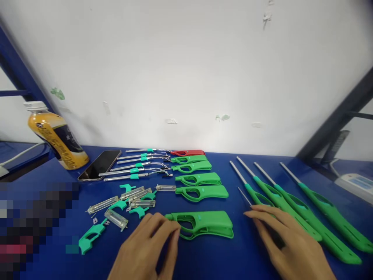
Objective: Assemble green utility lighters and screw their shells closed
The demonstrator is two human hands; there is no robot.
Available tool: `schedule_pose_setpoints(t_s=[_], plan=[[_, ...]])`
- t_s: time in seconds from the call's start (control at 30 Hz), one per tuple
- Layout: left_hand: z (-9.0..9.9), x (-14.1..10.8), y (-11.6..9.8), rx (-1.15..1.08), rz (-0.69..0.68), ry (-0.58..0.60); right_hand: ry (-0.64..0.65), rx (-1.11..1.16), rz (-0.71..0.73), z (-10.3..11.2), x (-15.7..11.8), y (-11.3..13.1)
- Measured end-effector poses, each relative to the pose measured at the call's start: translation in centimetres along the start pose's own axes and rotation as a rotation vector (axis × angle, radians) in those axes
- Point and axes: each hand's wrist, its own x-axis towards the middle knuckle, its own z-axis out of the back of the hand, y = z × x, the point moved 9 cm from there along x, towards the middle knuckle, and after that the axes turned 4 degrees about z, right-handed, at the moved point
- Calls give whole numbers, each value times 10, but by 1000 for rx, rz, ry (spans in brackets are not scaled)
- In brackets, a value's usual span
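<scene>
My left hand (151, 245) has its fingers curled, thumb and index together at the front end of a green lighter handle (208, 223). That handle lies flat on the blue table, and the fingers cover its front tip. At the right, my right hand (288, 241) is closed around what looks like a screwdriver (244, 196); its thin metal shaft points up and left, and a dark grip shows between thumb and fingers. Next to this hand lie several green lighters with long metal tubes (323, 206). Beyond my left hand are clear fuel tanks (116, 218) and turquoise triggers (92, 235).
More green handles (201, 192) and a red one (188, 153) form a column mid-table. Metal tubes with wires (125, 171) lie left of them. A phone (100, 165) and a yellow bottle (58, 138) stand farther left. A white device (357, 184) sits at the right edge.
</scene>
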Motion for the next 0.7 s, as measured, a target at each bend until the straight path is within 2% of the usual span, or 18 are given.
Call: schedule_pose_setpoints(t_s=[0.1, 0.2, 0.3, 0.4, 0.47, 0.57, 0.7], plan=[[27, 14, 29, 146, 64, -41, -13, -36, 38, -1, 0, 3], [44, 30, 71, 289, 155, 39, -68, -27, 119, 5, 5, 19], [51, 47, 108, 392, 195, 133, -34, 1, 276, 0, 13, 51], [42, 59, 138, 464, 192, 273, 55, 9, 379, -14, 16, 75], [30, 64, 155, 485, 173, 357, 104, 23, 402, -23, 17, 82], [14, 67, 178, 504, 156, 447, 138, 68, 397, -29, 18, 82], [-4, 66, 199, 496, 133, 542, 173, 172, 318, -28, 18, 76]])
